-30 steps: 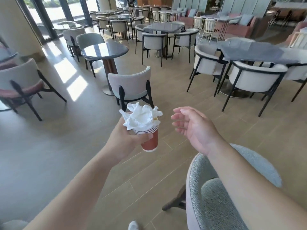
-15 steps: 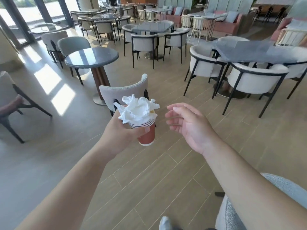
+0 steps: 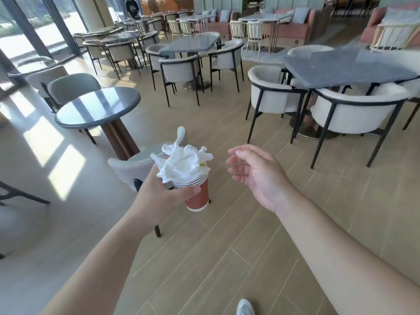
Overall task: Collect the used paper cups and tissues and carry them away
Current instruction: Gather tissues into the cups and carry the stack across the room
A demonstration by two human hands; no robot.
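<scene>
My left hand [image 3: 159, 196] grips a stack of red paper cups [image 3: 197, 195] with striped white rims, held upright in front of me above the floor. Crumpled white tissues [image 3: 181, 163] are stuffed into the top cup and bulge over its rim. My right hand [image 3: 256, 176] hovers just right of the cups, apart from them, with its fingers loosely curled and nothing in it.
A round dark table [image 3: 97, 108] and a grey chair [image 3: 134, 165] stand just ahead on the left. A square dark table [image 3: 347, 67] ringed by white armchairs [image 3: 354, 112] is ahead right. Wood-plank floor [image 3: 227, 123] runs between them. My shoe [image 3: 245, 306] shows at the bottom.
I have walked forward: the grey chair at my lower right has dropped out of view and the round table is closer. Both hands keep the same pose, the cups still in my left.
</scene>
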